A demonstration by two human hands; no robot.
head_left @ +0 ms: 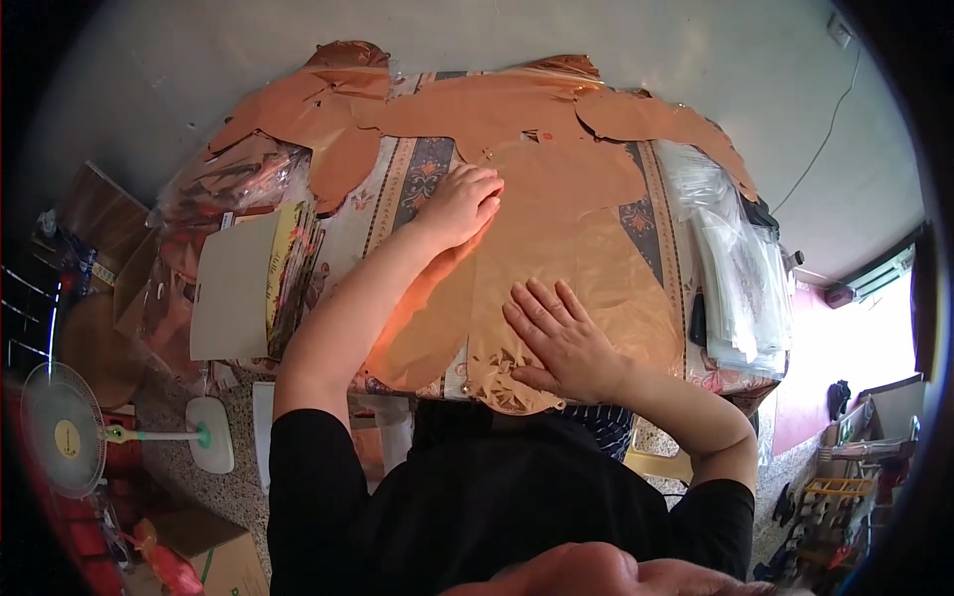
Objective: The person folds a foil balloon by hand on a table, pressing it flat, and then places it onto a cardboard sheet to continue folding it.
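A large shiny brown sheet with an irregular outline covers the middle of the table. My left hand is at its left part, fingers curled together on the sheet's edge; the fingertips are partly hidden. Orange light shows on the sheet beneath my left forearm. Lower down, my right hand lies flat, palm down, with its fingers apart. Beside its thumb, crumpled cut strips of the same colour reach the table's near edge.
More brown pieces lie along the far edge. A stack of cards or booklets stands at the left, near clear plastic packets. Transparent bags are piled at the right. A patterned cloth shows underneath. A fan stands at lower left.
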